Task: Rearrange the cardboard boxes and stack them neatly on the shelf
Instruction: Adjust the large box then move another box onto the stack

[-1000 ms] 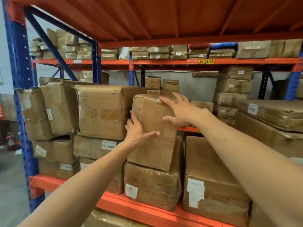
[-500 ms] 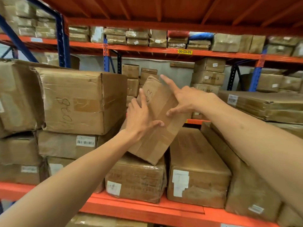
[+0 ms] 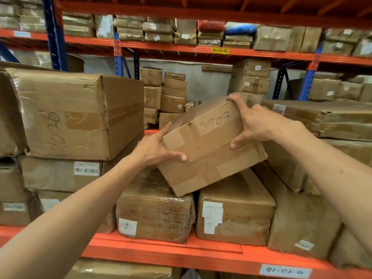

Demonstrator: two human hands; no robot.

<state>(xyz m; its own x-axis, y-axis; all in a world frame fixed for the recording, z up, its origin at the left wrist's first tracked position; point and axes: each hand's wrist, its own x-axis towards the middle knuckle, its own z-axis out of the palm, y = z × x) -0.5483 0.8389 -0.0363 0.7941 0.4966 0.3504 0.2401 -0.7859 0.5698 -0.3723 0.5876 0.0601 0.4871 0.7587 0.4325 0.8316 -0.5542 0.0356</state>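
The left hand (image 3: 156,149) and right hand (image 3: 254,123) are grasping the tilted box marked 3503 (image 3: 209,146), which is needing levelling before settling across the 2 near boxes beneath.

Both hands on tilted box (image 3: 209,146) marked 3503: left hand (image 3: 155,149) at lower-left edge, right hand (image 3: 255,122) on upper-right corner. Box leans on wrapped box (image 3: 155,214) and flat box (image 3: 235,214) on shelf (image 3: 181,252).
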